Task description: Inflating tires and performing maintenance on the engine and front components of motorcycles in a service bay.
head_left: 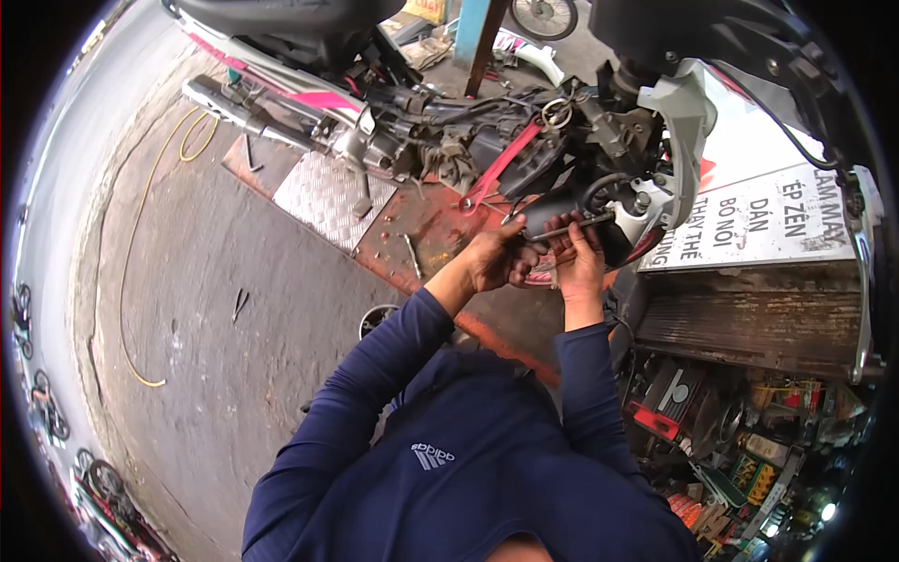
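In front of me a motorbike [449, 131] stands with its front body panels off and its frame and cables bare. Close to its front end, both my hands are at a slim dark metal rod [590, 223], probably a hand tool. My left hand [498, 259] has its fingers curled at the rod's near end. The fingers of my right hand [578, 259] close round its middle, thumb pointing up. The rod's far end lies by the white front fork cover [646, 208]. A red strap [506, 167] hangs from the bike beside my left hand.
Under the bike is a red metal platform [440, 239] with a checkered plate [328, 199] and small loose parts. Pliers [241, 305] and a yellow hose [122, 309] lie on the left floor. A white signboard [754, 220] and a cluttered tool area [740, 459] fill the right.
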Motion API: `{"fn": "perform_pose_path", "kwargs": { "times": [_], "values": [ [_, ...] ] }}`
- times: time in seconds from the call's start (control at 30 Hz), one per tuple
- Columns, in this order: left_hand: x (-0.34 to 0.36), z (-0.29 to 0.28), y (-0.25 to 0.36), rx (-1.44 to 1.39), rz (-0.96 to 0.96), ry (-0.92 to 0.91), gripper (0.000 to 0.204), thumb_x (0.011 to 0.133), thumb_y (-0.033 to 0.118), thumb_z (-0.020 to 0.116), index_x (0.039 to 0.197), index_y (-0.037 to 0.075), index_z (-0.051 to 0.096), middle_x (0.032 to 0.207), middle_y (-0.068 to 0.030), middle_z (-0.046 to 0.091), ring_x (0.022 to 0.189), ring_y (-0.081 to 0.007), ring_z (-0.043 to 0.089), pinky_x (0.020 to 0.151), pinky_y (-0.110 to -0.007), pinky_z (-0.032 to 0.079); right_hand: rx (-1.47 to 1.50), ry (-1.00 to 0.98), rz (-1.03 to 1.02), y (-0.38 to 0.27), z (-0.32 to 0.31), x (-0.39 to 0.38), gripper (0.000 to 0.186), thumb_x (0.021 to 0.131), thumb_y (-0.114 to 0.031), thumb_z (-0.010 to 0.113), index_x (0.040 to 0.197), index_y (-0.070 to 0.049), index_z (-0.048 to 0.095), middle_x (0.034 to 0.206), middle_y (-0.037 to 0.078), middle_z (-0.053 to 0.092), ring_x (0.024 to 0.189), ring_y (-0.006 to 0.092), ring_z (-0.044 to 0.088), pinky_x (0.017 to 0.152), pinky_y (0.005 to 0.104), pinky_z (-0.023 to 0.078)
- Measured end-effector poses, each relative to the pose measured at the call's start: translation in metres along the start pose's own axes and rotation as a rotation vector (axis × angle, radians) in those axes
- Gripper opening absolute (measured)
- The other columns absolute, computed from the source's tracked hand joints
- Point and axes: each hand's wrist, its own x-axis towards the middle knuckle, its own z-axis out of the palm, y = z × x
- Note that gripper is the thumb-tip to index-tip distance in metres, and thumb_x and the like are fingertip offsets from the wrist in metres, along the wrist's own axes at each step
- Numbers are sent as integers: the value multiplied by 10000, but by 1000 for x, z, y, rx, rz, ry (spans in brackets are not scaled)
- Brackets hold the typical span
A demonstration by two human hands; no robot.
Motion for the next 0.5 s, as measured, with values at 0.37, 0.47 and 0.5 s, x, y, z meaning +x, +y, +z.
{"fn": "perform_pose_path", "kwargs": {
  "times": [0.37,0.47,0.5],
  "values": [
    [10,-11,25,684,845,207,203,893,173,538,1001,21,617,798,-173,610,687,-332,636,590,-383,501,-121,63,24,-9,1,5,213,872,-85,638,1069,-12,602,1023,87,644,975,238,624,932,424,503],
    [13,-19,21,-679,-636,-331,679,965,542,327,960,-81,599,639,-157,614,441,-219,580,448,-321,508,-30,-92,22,-8,0,6,268,876,-56,604,1127,19,549,1101,136,613,1020,265,609,955,449,493],
    [12,-10,18,-620,-643,-472,620,913,532,493,920,-79,591,676,-165,637,472,-213,592,422,-381,503,-40,-85,29,-11,-5,5,268,876,-56,604,1127,19,549,1101,136,613,1020,265,609,955,449,493]
  ]
}}
